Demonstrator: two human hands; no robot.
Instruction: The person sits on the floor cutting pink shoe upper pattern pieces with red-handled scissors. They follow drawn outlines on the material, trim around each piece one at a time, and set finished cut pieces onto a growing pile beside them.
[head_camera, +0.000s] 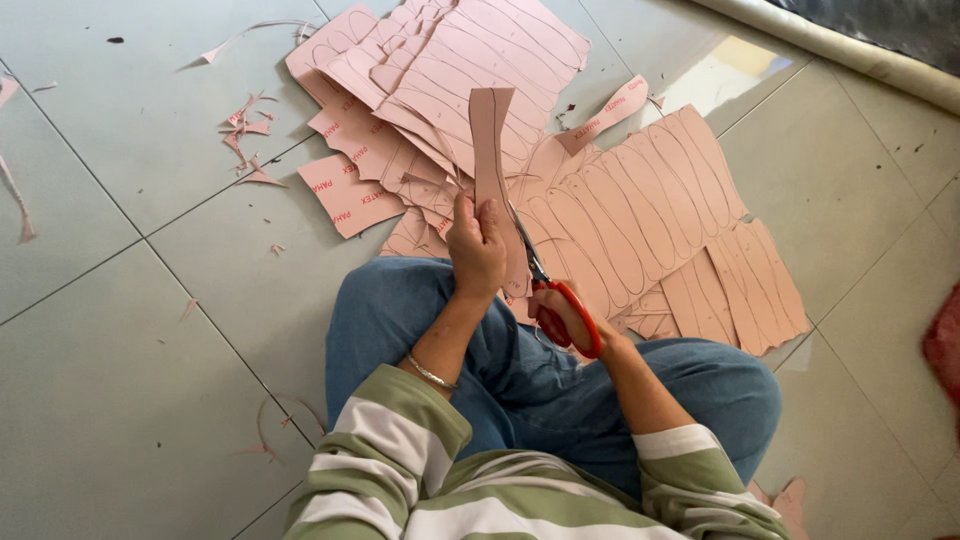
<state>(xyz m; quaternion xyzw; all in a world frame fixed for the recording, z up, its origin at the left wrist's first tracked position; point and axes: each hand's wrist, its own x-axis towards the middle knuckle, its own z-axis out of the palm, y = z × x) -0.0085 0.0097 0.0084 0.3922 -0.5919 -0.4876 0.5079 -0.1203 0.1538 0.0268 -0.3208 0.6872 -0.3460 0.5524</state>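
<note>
Left hand grips the pink strip upright while right hand, fingers through orange-handled scissors, should follow the drawn outline, turning the strip steadily.

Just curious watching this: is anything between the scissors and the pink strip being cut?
Nothing visible. The left hand holds the pink strip upright, and the red-handled scissors in the right hand meet its edge directly.

Green-white striped sleeves, jeans (silver bangle)
</note>
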